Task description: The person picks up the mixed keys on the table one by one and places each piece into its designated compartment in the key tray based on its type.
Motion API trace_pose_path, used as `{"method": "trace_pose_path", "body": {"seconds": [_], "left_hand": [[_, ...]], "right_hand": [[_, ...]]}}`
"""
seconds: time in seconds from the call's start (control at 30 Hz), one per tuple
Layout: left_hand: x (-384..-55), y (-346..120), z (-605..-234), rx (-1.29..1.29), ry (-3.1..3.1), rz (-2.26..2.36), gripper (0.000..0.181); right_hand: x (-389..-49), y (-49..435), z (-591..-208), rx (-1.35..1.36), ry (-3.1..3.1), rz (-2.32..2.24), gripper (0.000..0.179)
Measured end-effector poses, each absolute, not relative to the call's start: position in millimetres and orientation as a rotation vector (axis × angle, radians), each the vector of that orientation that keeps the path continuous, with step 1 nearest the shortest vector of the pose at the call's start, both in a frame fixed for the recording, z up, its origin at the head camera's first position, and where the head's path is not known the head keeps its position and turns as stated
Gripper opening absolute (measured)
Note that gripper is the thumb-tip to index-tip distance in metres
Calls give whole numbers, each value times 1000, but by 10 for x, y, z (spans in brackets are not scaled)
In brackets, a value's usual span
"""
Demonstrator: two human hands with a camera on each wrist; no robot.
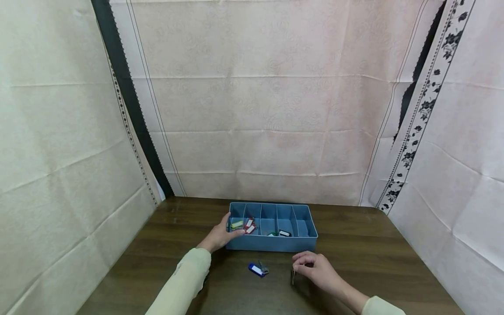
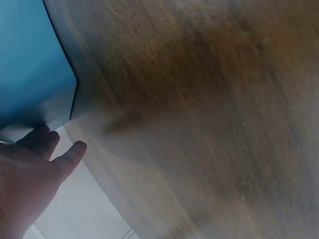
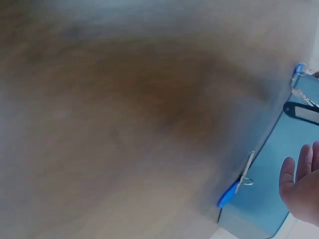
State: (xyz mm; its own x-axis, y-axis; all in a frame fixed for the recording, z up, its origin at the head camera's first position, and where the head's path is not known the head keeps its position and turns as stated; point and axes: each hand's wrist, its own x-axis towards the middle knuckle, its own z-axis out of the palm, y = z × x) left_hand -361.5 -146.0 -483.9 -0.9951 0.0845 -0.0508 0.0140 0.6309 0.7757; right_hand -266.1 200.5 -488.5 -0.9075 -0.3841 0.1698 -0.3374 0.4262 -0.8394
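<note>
A blue divided box (image 1: 271,243) stands on the table. My left hand (image 1: 220,235) grips its left end, thumb along the near rim and fingers on the outer side. The left wrist view shows fingers of this hand (image 2: 32,172) at the box's edge (image 2: 35,64). In front of the box, my right hand (image 1: 316,271) pinches a dark key tag (image 1: 292,277) hanging down. In the right wrist view a black key tag (image 3: 301,113) with a pale label appears beside the right hand (image 3: 304,186). A blue key tag (image 1: 257,269) with keys lies between the hands.
Inside the box are a yellow-green tag (image 1: 236,225), red tags (image 1: 250,226), and a black tag (image 1: 284,233) with something green beside it. The wooden table (image 1: 354,245) is bounded by pale cloth hangings (image 1: 275,109) at the back and sides.
</note>
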Motion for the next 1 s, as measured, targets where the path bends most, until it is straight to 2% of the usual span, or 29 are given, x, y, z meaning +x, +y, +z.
{"method": "trace_pose_path", "body": {"seconds": [0.2,1.0], "left_hand": [[-3623,-1461,-4836,91,2769,1311,100],[-3615,-1459,-4846,92,2770,1318,99]], "right_hand": [[-2708,1928,-4805,-574,2665,-1582,12],[-2989,1741,-4458,-286,2829,-1780,9]]}}
